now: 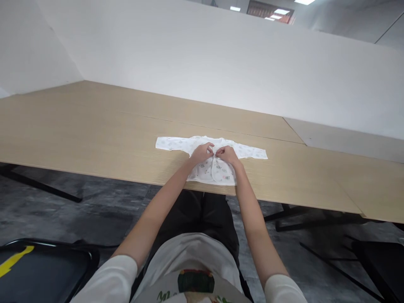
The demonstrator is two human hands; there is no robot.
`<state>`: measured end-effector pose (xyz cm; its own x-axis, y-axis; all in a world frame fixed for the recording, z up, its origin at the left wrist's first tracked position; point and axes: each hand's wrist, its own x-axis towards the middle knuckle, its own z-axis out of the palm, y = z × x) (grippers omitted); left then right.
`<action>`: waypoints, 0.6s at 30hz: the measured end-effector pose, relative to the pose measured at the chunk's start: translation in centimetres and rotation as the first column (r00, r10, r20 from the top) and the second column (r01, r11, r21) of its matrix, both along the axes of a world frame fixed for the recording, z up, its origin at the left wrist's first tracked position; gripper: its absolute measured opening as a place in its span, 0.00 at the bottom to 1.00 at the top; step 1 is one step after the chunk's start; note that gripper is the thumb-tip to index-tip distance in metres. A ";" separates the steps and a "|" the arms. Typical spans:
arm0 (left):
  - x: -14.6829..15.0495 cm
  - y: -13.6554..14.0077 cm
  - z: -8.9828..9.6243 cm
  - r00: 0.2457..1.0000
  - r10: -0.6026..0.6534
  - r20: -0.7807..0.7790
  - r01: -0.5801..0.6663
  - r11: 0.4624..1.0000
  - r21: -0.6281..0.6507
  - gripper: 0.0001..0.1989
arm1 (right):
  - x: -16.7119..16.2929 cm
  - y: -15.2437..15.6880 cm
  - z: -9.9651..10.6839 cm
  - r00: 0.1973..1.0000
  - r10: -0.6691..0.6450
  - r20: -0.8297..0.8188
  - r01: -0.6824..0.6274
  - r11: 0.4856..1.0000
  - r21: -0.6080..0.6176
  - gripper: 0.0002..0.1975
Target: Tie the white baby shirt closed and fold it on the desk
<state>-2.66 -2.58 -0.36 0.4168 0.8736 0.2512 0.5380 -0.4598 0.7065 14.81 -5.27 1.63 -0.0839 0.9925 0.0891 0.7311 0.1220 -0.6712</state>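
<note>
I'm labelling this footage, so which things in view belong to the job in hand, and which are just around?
Part of the job:
- small white printed top, spread out
- left hand and right hand, at its front
- table beneath it

Just around:
- black chair with yellow strip, left
- another black chair, right
- white partition

On the table [94, 122], the person's left hand [201, 154] and right hand [229, 155] hide part of the white garment [205, 169]; what their fingertips pinch is too small to tell. Below the table's near edge, a black chair [47, 273] leftward and a second chair [378, 259] rightward are cut off.
</note>
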 end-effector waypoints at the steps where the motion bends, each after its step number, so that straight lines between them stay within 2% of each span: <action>1: 0.0 -0.1 0.0 1.000 -0.003 0.004 0.003 1.000 0.010 0.21 | -0.1 0.0 -0.1 1.000 -0.001 -0.002 0.001 1.000 0.017 0.05; 9: 0.4 -0.6 0.4 0.999 0.044 0.008 -0.044 0.999 -0.003 0.21 | -0.3 0.2 -0.3 1.000 0.018 -0.014 -0.016 0.995 0.099 0.04; 14: 0.8 -1.0 0.6 0.998 0.059 -0.005 -0.059 0.997 0.044 0.22 | -0.2 0.5 -0.7 1.000 0.024 -0.009 -0.022 0.992 0.128 0.06; 18: 1.0 -1.1 0.7 1.000 -0.009 0.013 0.008 0.994 0.108 0.20 | -0.2 0.7 -1.0 1.000 0.031 -0.002 -0.030 0.988 0.149 0.06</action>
<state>-1.70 -3.65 0.35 0.4199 0.8375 0.3498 0.5244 -0.5384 0.6596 14.60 -4.61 0.67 -0.1130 0.9650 0.2367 0.7224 0.2433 -0.6472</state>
